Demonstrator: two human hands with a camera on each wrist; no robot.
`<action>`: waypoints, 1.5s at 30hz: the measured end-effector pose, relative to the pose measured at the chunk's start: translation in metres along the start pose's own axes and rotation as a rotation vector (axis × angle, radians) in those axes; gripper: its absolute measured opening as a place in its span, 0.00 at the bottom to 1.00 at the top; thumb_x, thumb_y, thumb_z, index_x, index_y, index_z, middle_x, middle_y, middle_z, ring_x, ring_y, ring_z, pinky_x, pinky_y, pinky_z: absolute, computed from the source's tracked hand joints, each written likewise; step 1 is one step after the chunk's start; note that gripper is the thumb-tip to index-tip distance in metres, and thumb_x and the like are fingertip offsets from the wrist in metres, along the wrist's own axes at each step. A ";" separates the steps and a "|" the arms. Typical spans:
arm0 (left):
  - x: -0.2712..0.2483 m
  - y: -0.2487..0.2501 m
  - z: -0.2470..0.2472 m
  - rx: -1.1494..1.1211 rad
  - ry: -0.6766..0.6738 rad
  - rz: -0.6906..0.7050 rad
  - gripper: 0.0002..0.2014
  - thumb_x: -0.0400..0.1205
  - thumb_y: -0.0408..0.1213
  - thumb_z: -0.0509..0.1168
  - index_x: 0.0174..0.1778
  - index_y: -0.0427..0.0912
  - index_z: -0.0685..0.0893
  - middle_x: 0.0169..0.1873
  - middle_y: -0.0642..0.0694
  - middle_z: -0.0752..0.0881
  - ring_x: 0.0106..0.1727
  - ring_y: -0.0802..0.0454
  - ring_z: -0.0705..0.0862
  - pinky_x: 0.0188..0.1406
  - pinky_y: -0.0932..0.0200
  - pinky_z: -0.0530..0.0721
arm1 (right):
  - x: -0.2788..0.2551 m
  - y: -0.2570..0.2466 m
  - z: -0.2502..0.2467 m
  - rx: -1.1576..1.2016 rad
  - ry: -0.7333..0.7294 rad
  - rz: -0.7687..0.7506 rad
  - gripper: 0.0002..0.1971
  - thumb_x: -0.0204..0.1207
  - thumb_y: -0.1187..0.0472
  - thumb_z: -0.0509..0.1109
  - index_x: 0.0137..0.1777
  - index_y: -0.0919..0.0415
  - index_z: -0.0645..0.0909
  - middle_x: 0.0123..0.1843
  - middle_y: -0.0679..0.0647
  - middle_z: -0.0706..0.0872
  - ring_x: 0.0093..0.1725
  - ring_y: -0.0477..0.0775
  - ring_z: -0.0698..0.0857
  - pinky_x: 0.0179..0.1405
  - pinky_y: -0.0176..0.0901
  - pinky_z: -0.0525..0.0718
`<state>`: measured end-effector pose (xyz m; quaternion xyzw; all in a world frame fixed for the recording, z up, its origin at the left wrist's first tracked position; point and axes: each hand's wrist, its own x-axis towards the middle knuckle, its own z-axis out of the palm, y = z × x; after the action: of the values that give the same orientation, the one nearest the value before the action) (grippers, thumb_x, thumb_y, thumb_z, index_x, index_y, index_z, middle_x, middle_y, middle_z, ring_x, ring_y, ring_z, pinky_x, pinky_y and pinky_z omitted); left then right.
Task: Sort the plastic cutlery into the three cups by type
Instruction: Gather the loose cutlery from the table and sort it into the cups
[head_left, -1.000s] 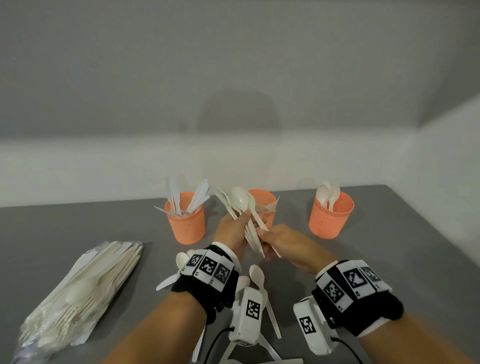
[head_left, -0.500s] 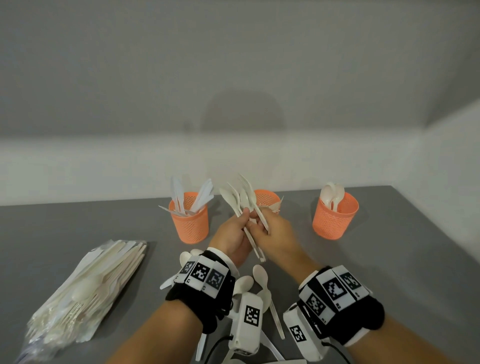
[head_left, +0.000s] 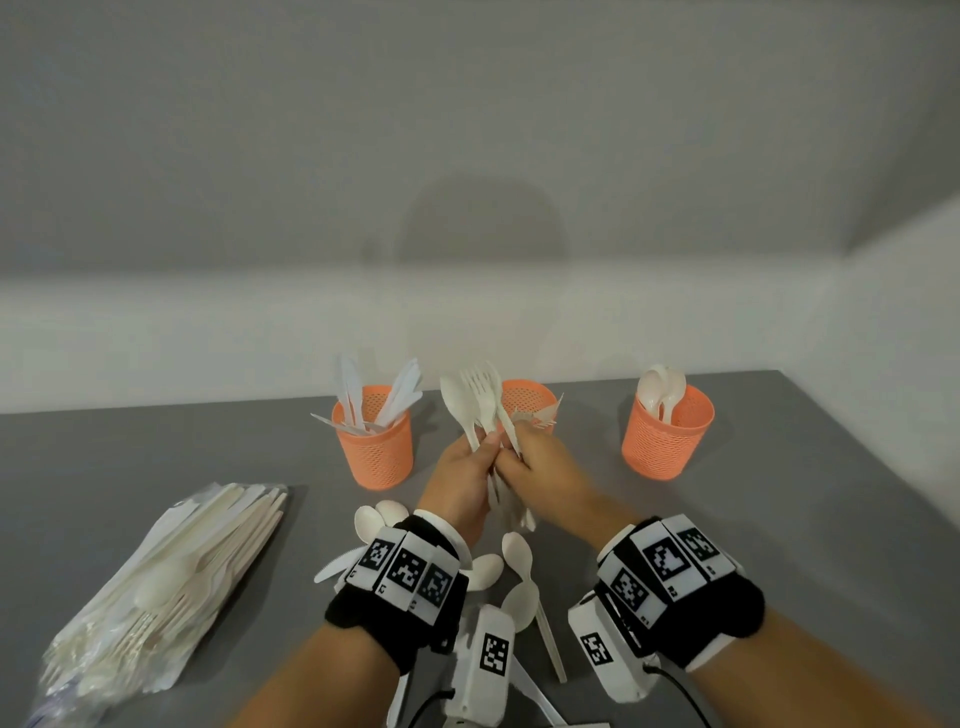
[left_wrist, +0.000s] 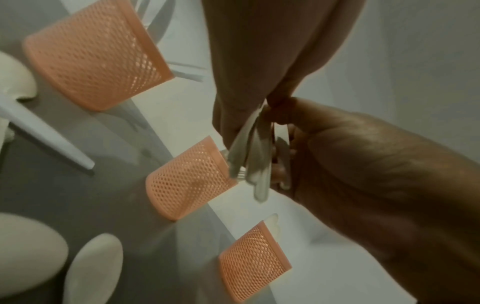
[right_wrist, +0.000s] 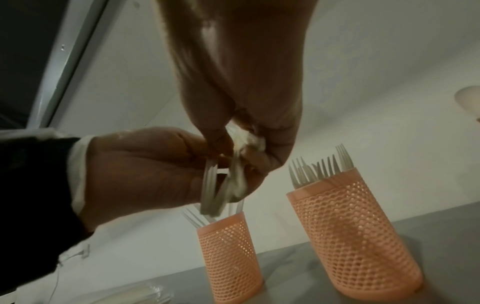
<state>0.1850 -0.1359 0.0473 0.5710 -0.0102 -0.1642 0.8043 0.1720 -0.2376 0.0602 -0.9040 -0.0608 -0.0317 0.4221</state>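
Fingers (head_left: 485, 447) of the left hand (head_left: 457, 483) curl round a small bunch of cutlery (head_left: 480, 410), handles down in the palm, fork and spoon heads fanned up above the knuckles. Right beside them the right hand (head_left: 540, 470) pinches one handle in the same bunch, thumb against fingertips, seemingly to draw a single piece out. Just beyond the fingers stands the middle cup (head_left: 527, 397) with forks in it; off to the left is the cup of knives (head_left: 375, 441), off to the right the cup of spoons (head_left: 667, 434). Nearer the wrists, loose spoons (head_left: 517, 553) lie on the table (head_left: 779, 519).

These pieces look very light, thin, smooth and a little springy, so they probably slide against each other. Holding mid-handle, away from the tines, should let one slip free without dragging its neighbours.
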 end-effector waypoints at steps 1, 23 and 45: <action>0.000 0.000 0.000 0.033 0.024 0.016 0.13 0.86 0.32 0.52 0.58 0.34 0.81 0.38 0.43 0.87 0.40 0.51 0.86 0.40 0.61 0.85 | 0.001 0.001 0.001 0.004 -0.021 0.028 0.06 0.82 0.63 0.56 0.48 0.65 0.72 0.34 0.50 0.74 0.33 0.46 0.73 0.30 0.34 0.71; 0.018 0.028 -0.029 0.044 0.141 0.046 0.10 0.86 0.30 0.54 0.42 0.39 0.78 0.27 0.47 0.73 0.15 0.59 0.71 0.17 0.66 0.73 | 0.093 0.017 -0.040 0.481 0.218 0.075 0.06 0.83 0.65 0.56 0.52 0.52 0.71 0.60 0.58 0.82 0.61 0.51 0.79 0.57 0.41 0.74; 0.010 0.029 0.017 0.876 -0.003 0.192 0.14 0.81 0.30 0.59 0.29 0.46 0.75 0.25 0.47 0.78 0.21 0.56 0.73 0.22 0.63 0.71 | 0.030 -0.015 -0.034 0.279 0.154 0.093 0.22 0.70 0.56 0.77 0.62 0.57 0.75 0.47 0.49 0.82 0.50 0.55 0.83 0.48 0.48 0.85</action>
<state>0.1982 -0.1459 0.0782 0.8540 -0.1329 -0.0700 0.4982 0.1994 -0.2513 0.0965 -0.8334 0.0098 -0.0726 0.5478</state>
